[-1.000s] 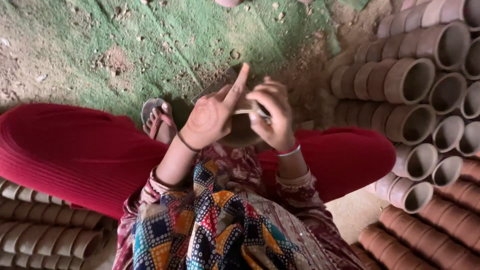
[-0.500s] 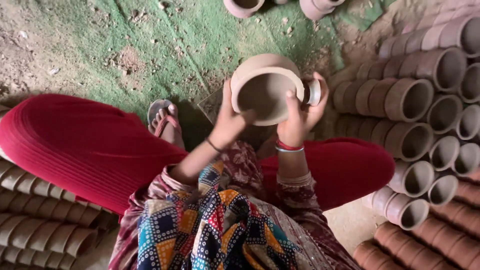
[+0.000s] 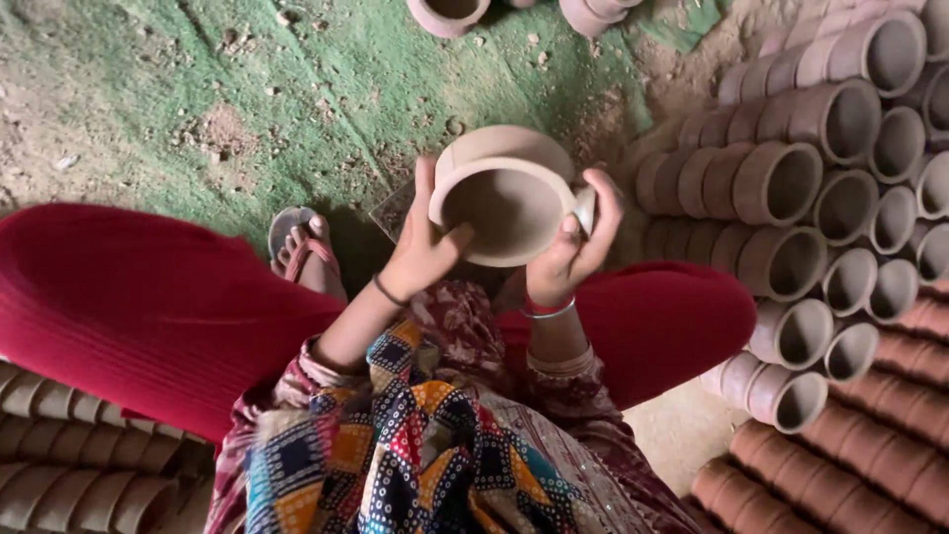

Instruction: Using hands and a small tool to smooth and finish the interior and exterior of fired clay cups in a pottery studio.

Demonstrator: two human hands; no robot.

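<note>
While the left hand [image 3: 420, 252] cups the near rim of a pale clay pot [image 3: 504, 203], thumb hooked inside, the pot is held tilted above the lap with its mouth facing up at the camera, likely so the inside shows. Opposite, the right hand [image 3: 573, 247] steadies the other rim, fingers closed on a small pale tool [image 3: 586, 206]. Farther right, rows of clay cups [image 3: 791, 178] lie nested on their sides.

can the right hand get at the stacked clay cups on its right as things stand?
Probably not straight away. The right hand is busy: with the left hand it holds a clay bowl, plus a small pale piece pinched at the rim. The stacked cups lie close beside it with nothing between.
</note>
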